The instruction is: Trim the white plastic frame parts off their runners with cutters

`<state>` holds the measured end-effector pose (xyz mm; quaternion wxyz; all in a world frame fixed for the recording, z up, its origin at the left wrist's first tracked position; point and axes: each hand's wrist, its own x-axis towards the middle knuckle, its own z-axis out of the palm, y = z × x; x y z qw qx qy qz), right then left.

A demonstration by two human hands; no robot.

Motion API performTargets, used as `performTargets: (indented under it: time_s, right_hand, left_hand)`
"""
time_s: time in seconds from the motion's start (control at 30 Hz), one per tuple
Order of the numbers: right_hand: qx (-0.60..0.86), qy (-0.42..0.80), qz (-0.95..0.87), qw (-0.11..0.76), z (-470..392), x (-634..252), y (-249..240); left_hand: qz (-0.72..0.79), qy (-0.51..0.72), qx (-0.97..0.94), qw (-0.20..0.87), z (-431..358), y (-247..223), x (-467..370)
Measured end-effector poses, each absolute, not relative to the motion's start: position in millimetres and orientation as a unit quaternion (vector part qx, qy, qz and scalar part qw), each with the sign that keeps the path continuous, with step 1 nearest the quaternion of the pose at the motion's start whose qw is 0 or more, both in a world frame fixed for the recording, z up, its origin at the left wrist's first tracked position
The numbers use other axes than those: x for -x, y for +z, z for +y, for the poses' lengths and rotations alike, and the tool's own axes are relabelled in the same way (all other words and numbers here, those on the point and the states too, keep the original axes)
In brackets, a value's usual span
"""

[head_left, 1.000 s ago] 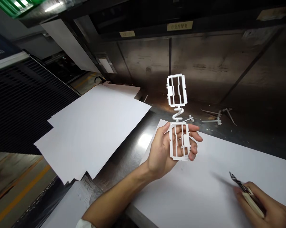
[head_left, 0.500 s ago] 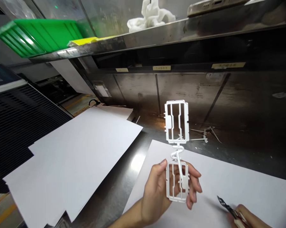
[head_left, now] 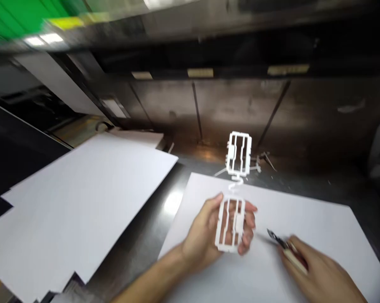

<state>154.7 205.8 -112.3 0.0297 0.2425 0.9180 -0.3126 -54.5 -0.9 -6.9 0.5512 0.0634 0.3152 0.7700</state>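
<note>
My left hand (head_left: 205,235), palm up, is closed round the edges of a white plastic moulded frame part (head_left: 221,225). A thin curved runner (head_left: 236,183) joins this frame to a matching white frame (head_left: 229,162) that stands out beyond my fingers. Each frame is a rounded rectangle with narrow bars and a small solid patch. In my right hand (head_left: 316,269) is a pair of nippers (head_left: 293,256) with dark jaws and pale handles. The jaws point up and left, apart from the frames. Both hands are over a large white sheet (head_left: 329,219).
More white sheets (head_left: 92,185) lie stacked at the left of the metal bench (head_left: 139,244). Thin white offcuts (head_left: 256,166) lie near the back panel (head_left: 228,109). A shelf (head_left: 177,21) runs overhead, with a green bin (head_left: 16,19) at its left end.
The view has shifted and blurred. The frames tilt more to the right. My right hand with the nippers has come further into view, nearer the left hand. A straight stalk on the runner no longer shows.
</note>
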Motion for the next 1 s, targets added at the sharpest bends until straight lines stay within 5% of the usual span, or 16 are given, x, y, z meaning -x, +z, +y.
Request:
performTargets:
  time_s: [0.23, 0.57, 1.0]
  right_hand:
    - [-0.269, -0.303, 0.914, 0.011, 202.1, -142.1, -66.3]
    - [-0.293, -0.317, 0.902, -0.007, 204.9, -145.6, -59.2]
    - [-0.287, -0.303, 0.909, -0.003, 204.8, -145.5, -59.2]
  left_hand:
    - [0.483, 0.676, -0.112, 0.545, 6.0, -12.0, 48.1]
    - [0.288, 0.732, -0.044, 0.617, 8.1, -9.3, 42.7]
    - [0.290, 0.742, -0.059, 0.602, 9.2, -9.0, 43.7]
